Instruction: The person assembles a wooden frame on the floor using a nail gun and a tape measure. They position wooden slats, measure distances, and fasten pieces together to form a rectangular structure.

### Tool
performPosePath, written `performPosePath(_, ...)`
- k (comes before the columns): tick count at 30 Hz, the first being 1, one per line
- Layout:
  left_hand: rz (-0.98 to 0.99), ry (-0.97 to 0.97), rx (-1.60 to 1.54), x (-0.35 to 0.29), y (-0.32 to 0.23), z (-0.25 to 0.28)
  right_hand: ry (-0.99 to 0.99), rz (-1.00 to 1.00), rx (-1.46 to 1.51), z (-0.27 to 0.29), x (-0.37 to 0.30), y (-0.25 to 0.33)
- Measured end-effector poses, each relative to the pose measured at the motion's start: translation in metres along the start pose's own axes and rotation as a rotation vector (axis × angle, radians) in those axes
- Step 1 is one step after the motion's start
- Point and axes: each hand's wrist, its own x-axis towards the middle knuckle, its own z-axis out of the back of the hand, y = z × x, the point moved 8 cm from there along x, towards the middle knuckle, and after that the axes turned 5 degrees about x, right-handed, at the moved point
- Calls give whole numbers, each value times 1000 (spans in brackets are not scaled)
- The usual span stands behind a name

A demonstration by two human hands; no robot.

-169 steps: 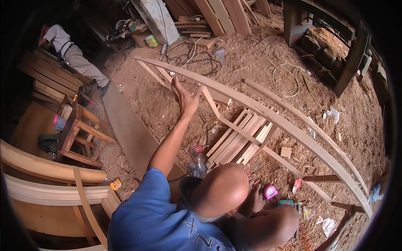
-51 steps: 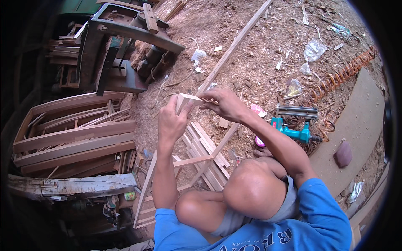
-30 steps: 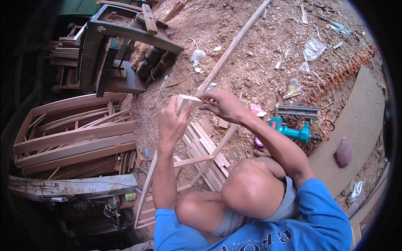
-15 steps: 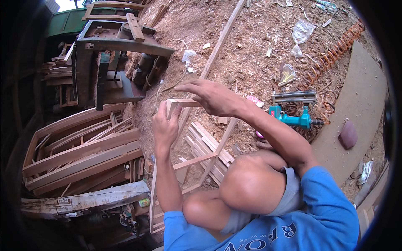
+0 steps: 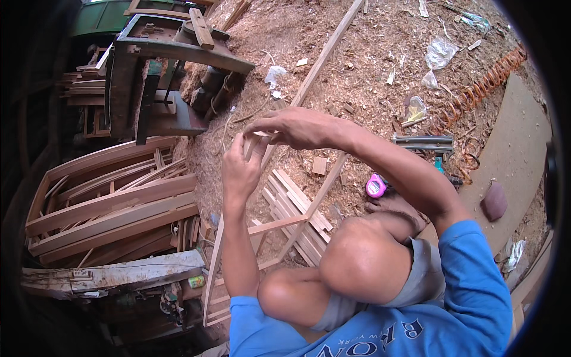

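A light wooden frame [image 5: 277,226] with crossbars stands in front of my knees, its long rails slanting up from the lower left. Its upper corner sits between my two hands. My left hand [image 5: 241,169] is closed round that corner, thumb and fingers on either side of the wood. From the right, my right hand [image 5: 300,128] reaches across with its fingers bent down over the same corner, close against the left fingertips. The two hands cover most of the joint. A pink tape measure [image 5: 376,185] lies on the ground by my foot, below my right forearm.
Loose wooden strips [image 5: 291,208] lie under the frame. A teal nail gun [image 5: 423,143], partly hidden by my arm, rests near an orange coiled hose [image 5: 485,83]. Stacked timber [image 5: 113,205] and a metal machine stand [image 5: 178,50] are at left. A long batten [image 5: 324,56] crosses the sawdust.
My right hand has come left and its fingers have bent down onto the frame's corner. The view has shifted slightly. My right arm now covers most of the nail gun, and the tape measure shows fully.
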Motion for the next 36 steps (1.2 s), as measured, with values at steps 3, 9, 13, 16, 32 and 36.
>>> performPosePath(3,-30,-36,-121,-2,-2,4,-36,47,33,2,0,2)
performPosePath(9,58,-50,-192,-4,5,6,-17,3,50,4,-2,1)
performPosePath(13,78,-52,-299,-3,8,4,-32,-12,67,5,-2,4)
performPosePath(16,109,-58,-364,-3,10,3,-13,-43,88,4,-2,1)
performPosePath(32,112,-7,-183,-2,14,3,-80,42,57,10,-2,9)
performPosePath(36,58,-35,-98,0,11,5,-97,30,9,11,-6,9)
